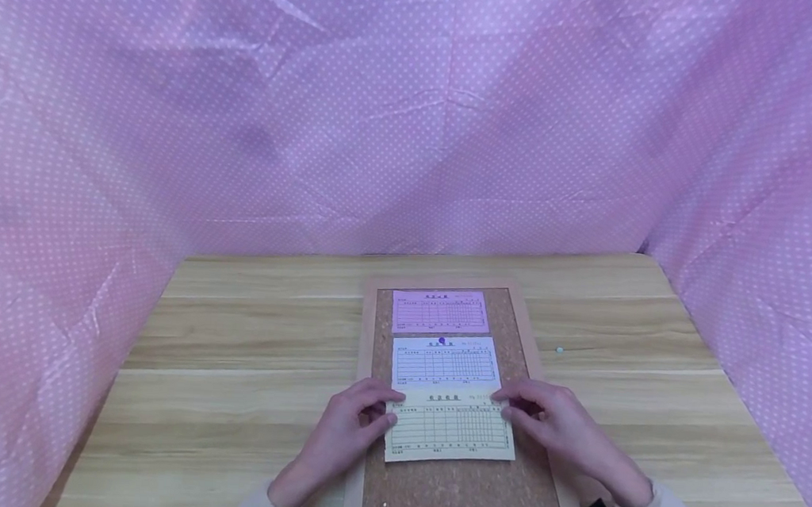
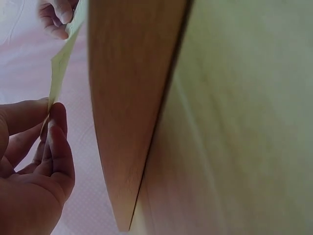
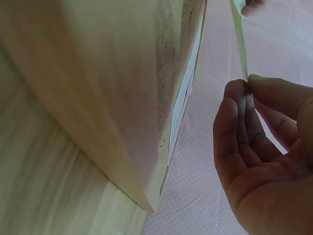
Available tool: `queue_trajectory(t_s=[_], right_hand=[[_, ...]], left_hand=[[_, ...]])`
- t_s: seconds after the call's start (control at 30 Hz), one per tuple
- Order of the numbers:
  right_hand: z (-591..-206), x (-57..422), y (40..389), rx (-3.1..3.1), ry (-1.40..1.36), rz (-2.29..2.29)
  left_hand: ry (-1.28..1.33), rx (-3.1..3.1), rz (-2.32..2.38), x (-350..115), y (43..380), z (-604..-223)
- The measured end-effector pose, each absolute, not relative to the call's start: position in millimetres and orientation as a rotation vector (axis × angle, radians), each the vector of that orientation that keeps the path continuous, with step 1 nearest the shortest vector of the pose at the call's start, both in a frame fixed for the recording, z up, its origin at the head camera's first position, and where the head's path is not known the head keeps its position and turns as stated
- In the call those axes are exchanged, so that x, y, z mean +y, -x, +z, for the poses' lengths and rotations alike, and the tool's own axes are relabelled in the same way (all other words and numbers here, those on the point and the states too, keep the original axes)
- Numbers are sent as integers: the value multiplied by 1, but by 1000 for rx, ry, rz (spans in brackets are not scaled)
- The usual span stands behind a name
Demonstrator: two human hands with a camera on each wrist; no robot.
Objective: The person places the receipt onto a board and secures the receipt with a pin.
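Observation:
A pale yellow printed form (image 1: 449,432) is held over the lower half of a wood-framed cork board (image 1: 466,493). My left hand (image 1: 342,431) pinches its left edge between thumb and fingers. At the opposite edge my right hand (image 1: 571,430) pinches the paper near its upper right corner. Both wrist views show the yellow sheet (image 2: 59,73) raised off the board. Just above it lies a white-blue form (image 1: 446,364), its lower edge meeting the yellow one. A purple push pin (image 1: 442,341) sits at that form's top edge. Higher still is a pink-purple form (image 1: 439,313).
The board lies on a light wood-grain table (image 1: 241,352). A small pale green piece (image 1: 560,349) rests on the wood right of the board. A tiny white speck (image 1: 384,505) shows on the lower cork. Pink dotted cloth (image 1: 416,127) surrounds the table's back and sides.

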State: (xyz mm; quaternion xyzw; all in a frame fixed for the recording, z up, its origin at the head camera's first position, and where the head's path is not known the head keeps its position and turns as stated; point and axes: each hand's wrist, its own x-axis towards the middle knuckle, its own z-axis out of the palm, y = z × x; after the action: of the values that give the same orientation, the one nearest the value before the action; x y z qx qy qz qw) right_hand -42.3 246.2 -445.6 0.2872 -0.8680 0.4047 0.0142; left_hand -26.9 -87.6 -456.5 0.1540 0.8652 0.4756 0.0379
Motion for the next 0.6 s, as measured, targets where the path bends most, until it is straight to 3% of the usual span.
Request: queue_trajectory(t_s=[0.6], right_hand=[[-446, 248, 48, -2910, -838, 1293]], left_hand=[[-575, 2613, 1257, -91, 36, -456]])
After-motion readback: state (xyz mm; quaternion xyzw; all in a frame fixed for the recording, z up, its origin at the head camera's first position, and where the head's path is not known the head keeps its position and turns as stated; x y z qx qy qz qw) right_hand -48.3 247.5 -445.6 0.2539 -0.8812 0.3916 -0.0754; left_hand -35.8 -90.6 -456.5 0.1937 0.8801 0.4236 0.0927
